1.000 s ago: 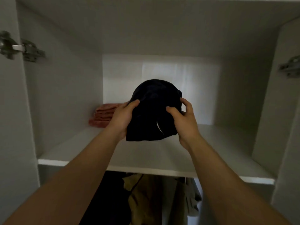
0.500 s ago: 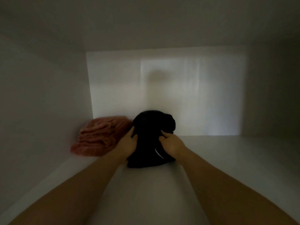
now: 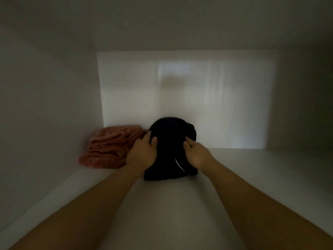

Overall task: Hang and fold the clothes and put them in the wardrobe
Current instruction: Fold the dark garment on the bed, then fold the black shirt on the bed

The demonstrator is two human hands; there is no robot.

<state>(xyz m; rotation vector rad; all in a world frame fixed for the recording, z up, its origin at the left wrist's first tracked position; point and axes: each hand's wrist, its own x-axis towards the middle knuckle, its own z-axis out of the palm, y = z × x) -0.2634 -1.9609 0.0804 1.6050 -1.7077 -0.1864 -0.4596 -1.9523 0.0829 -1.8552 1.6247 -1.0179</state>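
Observation:
A folded black garment [image 3: 171,147] with a thin white stripe sits on the white wardrobe shelf [image 3: 162,204], close to the back wall. My left hand [image 3: 142,154] grips its left side, fingers curled over the top edge. My right hand [image 3: 197,154] holds its right side, thumb on the front and the fingers hidden behind the cloth. A folded pink garment [image 3: 111,147] lies just left of the black one, in the shelf's back left corner.
The compartment is dim and boxed in by a left wall [image 3: 45,114], a right wall [image 3: 302,105] and a lit back panel [image 3: 216,96]. Bare shelf surface stretches to the right of the black garment and in front of it.
Both hands carried the black garment from in front of the wardrobe deep into the shelf and set it down beside the pink one. The view moved inside the compartment.

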